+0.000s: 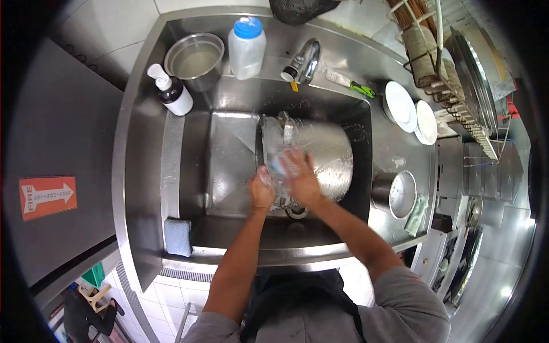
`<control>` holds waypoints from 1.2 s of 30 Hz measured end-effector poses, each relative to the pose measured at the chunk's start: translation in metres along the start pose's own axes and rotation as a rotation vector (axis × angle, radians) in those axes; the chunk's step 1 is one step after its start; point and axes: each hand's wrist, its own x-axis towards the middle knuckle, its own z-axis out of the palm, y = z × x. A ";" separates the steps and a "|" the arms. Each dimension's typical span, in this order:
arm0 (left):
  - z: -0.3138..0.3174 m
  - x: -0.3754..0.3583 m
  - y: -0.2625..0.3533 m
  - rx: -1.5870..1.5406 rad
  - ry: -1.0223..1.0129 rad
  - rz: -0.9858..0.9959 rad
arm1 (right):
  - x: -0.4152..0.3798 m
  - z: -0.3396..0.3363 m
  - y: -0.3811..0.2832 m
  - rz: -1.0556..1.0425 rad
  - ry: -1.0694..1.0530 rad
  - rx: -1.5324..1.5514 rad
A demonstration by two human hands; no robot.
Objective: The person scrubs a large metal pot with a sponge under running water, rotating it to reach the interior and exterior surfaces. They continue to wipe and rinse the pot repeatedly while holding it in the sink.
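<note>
A large metal stockpot (329,157) lies on its side in the sink, wet and streaked with suds, its open rim toward the left. My left hand (262,190) is closed at the near part of that rim. On the pot's upper side, close to the rim, my right hand (300,176) presses a pale blue sponge (278,166), mostly covered by the fingers and blurred by motion. One loop handle (297,213) of the pot shows below my right hand.
The sink (229,228) has a faucet (309,60) at its back. Around it stand a pump bottle (174,94), a metal pot (197,77), a blue-lidded jar (247,54), a green-handled scraper (361,88), white bowls (400,106), a saucepan (394,194) and a blue sponge (178,237).
</note>
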 end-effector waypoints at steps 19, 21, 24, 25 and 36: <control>0.003 -0.016 -0.007 0.035 0.103 0.021 | 0.023 0.049 0.088 0.276 0.142 -0.162; 0.003 -0.015 -0.007 0.036 0.088 0.035 | -0.005 -0.009 0.021 0.185 0.022 -0.004; 0.001 -0.010 -0.002 0.082 0.070 0.027 | -0.039 0.004 0.078 0.234 0.232 -0.066; -0.002 -0.009 0.008 0.043 0.074 0.022 | -0.041 0.021 0.129 0.380 0.294 -0.012; -0.017 0.022 0.026 0.446 -0.092 0.009 | -0.098 -0.018 0.052 0.597 0.011 0.081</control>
